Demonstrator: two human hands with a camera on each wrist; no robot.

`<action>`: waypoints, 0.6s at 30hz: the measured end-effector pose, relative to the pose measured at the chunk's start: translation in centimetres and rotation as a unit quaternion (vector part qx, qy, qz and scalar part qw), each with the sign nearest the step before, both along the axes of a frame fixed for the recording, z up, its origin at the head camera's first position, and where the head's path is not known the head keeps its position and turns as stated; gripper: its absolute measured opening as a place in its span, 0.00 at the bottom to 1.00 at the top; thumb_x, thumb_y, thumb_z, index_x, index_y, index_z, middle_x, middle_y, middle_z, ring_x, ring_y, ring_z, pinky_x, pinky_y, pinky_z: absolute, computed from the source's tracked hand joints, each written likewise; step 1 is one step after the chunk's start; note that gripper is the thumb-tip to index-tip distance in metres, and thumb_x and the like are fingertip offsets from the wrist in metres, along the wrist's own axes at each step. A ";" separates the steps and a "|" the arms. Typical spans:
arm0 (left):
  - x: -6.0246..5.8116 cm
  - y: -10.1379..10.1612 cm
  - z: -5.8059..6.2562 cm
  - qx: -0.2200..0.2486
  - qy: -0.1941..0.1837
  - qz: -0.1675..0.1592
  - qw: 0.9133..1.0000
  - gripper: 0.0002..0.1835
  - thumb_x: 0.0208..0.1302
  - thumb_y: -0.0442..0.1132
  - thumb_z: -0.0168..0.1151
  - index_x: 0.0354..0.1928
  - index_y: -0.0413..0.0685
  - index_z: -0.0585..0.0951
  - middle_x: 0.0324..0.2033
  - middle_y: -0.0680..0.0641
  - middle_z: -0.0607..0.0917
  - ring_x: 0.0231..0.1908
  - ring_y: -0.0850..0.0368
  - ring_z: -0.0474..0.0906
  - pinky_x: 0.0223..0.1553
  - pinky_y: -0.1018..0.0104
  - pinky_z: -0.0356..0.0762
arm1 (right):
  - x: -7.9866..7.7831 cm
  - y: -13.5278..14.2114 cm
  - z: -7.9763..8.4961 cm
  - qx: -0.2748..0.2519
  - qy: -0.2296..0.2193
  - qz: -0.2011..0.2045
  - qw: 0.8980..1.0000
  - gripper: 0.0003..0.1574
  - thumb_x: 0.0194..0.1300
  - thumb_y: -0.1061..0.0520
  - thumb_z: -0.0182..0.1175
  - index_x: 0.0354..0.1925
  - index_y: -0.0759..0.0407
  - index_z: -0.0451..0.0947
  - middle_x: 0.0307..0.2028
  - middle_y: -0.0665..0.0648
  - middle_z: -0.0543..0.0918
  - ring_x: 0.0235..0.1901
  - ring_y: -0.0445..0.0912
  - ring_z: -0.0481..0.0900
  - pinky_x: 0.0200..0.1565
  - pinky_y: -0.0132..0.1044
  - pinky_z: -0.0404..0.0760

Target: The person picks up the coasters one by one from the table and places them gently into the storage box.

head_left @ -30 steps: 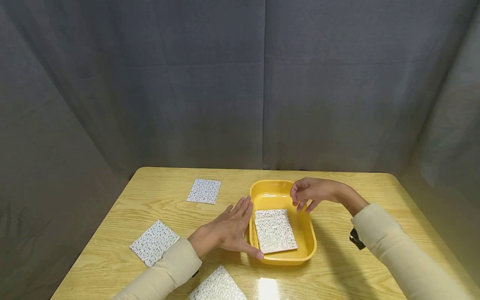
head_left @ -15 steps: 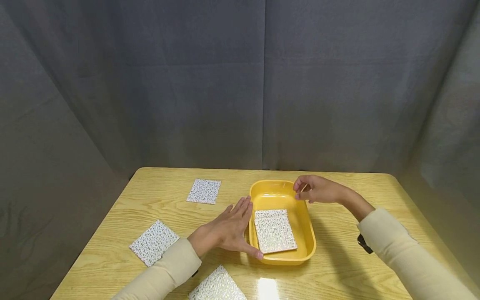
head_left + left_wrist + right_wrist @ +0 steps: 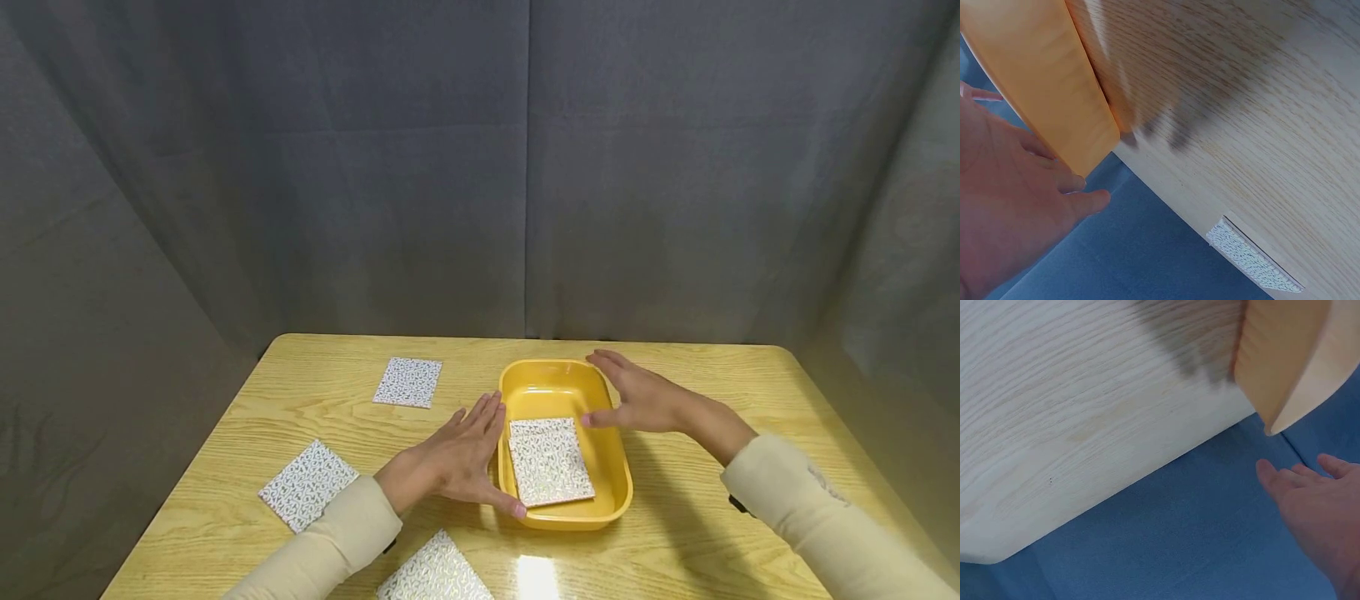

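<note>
A yellow plastic tub (image 3: 611,479) stands on the table, rounded at its corners. Inside it lie flat white rectangular pieces with a shiny scroll pattern (image 3: 551,465); an edge showing at the back suggests one on top of another. My left hand (image 3: 453,460) rests along the tub's left rim, fingers straight and thumb at the near corner. Over the right rim, my right hand (image 3: 651,402) is spread with thumb and fingers apart, holding nothing. In both wrist views the hands, left (image 3: 1016,187) and right (image 3: 1319,500), show extended fingers beside the tub's wall.
Similar patterned pieces lie flat on the wooden table (image 3: 712,483): one at the back (image 3: 408,382), one at the left (image 3: 306,490) partly behind the left sleeve, one at the front edge of view (image 3: 437,575). Grey curtains (image 3: 375,183) hang behind and at the sides.
My right hand has gone from loosely curled fingers above the tub to a spread hand, shifting slightly right. The left hand, tub and patterned pieces have stayed in place.
</note>
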State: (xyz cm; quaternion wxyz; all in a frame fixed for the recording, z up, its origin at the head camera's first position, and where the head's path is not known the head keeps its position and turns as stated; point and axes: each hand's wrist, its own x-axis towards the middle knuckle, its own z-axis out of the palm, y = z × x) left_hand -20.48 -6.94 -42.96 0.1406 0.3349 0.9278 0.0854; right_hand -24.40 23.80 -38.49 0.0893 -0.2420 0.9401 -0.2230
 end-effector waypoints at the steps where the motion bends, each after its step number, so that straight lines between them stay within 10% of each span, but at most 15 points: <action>1: 0.0 0.0 0.0 0.001 0.000 0.001 1.000 0.78 0.41 0.85 0.59 0.79 0.39 0.37 0.78 0.39 0.31 0.78 0.46 0.27 0.76 0.43 0.37 | 0.2 0.0 -0.2 0.009 0.001 0.001 1.000 0.69 0.58 0.27 0.65 0.76 0.68 0.48 0.76 0.71 0.49 0.71 0.69 0.58 0.66 0.66 0.63; 18: 0.0 -0.5 0.0 0.003 -0.001 0.005 1.000 0.78 0.41 0.85 0.58 0.78 0.41 0.35 0.77 0.42 0.29 0.78 0.47 0.26 0.76 0.44 0.37 | 2.6 0.3 -2.8 0.073 0.054 0.043 0.995 0.81 0.50 0.17 0.61 0.77 0.70 0.45 0.78 0.67 0.42 0.76 0.65 0.49 0.69 0.61 0.62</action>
